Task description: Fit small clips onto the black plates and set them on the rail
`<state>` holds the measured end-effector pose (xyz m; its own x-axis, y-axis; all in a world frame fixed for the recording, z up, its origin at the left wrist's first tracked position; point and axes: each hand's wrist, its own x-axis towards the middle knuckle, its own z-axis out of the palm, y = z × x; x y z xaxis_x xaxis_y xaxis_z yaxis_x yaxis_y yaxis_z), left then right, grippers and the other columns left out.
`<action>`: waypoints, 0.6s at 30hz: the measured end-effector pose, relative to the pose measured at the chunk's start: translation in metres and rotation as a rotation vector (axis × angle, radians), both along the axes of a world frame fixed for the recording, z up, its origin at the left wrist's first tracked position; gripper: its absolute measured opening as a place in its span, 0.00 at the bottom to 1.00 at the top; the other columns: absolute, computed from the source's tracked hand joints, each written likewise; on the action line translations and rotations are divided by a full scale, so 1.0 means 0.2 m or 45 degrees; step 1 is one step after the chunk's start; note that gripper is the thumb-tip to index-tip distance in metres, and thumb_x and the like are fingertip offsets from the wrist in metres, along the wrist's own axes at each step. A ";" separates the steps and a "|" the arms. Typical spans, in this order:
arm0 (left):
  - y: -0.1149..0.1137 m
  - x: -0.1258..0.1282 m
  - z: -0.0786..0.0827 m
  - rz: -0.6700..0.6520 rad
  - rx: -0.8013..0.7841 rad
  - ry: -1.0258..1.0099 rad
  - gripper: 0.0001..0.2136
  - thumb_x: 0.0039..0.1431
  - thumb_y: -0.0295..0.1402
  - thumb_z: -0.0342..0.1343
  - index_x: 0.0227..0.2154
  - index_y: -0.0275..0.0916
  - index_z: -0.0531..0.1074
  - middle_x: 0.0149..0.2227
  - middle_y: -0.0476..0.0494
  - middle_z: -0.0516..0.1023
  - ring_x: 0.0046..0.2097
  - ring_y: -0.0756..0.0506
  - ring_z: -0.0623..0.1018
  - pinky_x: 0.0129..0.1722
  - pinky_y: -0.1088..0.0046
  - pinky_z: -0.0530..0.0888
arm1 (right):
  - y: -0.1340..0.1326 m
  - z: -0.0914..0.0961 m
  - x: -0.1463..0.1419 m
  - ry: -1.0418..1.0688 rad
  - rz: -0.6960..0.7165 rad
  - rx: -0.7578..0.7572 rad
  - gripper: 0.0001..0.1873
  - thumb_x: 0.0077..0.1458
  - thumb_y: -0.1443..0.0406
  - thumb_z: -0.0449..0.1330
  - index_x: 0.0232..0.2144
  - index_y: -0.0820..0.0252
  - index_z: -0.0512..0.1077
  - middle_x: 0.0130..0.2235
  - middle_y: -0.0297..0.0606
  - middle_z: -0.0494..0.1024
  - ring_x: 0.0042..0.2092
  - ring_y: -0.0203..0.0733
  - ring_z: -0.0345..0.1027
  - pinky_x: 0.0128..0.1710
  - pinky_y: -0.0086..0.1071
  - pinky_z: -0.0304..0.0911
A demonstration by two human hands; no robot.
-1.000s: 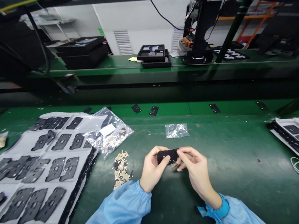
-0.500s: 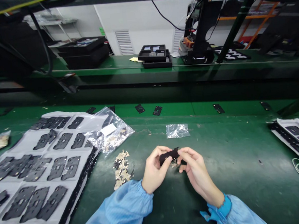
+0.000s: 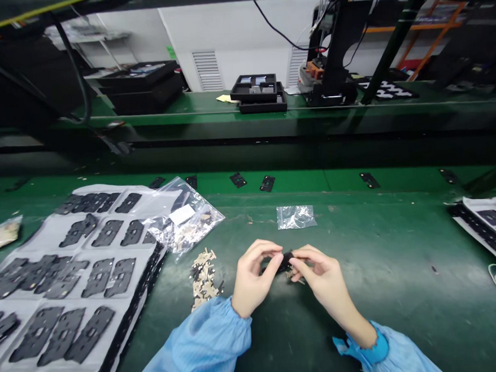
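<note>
My left hand (image 3: 254, 277) and my right hand (image 3: 322, 277) meet over the green bench, their fingertips pinching a small black plate (image 3: 285, 261) between them. The fingers hide most of the plate. Just below it lie a few tan pieces (image 3: 294, 275), close to my right hand. A loose heap of small tan metal-looking pieces (image 3: 203, 278) lies to the left of my left hand. Blue sleeves cover both forearms.
A grey sheet (image 3: 86, 211) of black plates lies at the left, with a plastic bag of tan pieces (image 3: 182, 222) on its corner. A small clear bag (image 3: 296, 217) lies ahead. Several black plates sit along the far bench edge. Another sheet (image 3: 489, 231) lies right.
My fingers have closed further around the black plate, which now shows much less between my hands. The camera view has shifted slightly.
</note>
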<state>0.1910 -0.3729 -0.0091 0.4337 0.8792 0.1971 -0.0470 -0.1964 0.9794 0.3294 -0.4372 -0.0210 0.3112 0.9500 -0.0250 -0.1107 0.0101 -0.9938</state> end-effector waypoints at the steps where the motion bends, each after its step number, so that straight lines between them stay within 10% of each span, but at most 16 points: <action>1: 0.00 0.00 0.00 -0.001 0.035 0.023 0.04 0.55 0.28 0.55 0.33 0.35 0.74 0.35 0.41 0.72 0.38 0.46 0.74 0.38 0.70 0.72 | 0.00 0.00 0.00 -0.033 0.012 0.007 0.06 0.51 0.63 0.61 0.31 0.60 0.75 0.33 0.36 0.70 0.24 0.33 0.68 0.24 0.30 0.71; 18: -0.01 -0.01 0.04 -0.010 0.456 0.214 0.05 0.52 0.23 0.55 0.30 0.37 0.74 0.31 0.43 0.76 0.35 0.47 0.75 0.37 0.71 0.72 | -0.03 0.05 0.05 -0.914 0.061 0.375 0.15 0.57 0.74 0.52 0.40 0.56 0.73 0.31 0.38 0.70 0.32 0.38 0.66 0.31 0.31 0.63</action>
<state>0.1894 -0.3739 -0.0009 0.4927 0.7642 0.4161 0.1051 -0.5270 0.8433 0.3395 -0.4438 -0.0108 0.1143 0.8991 0.4226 0.5524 0.2960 -0.7793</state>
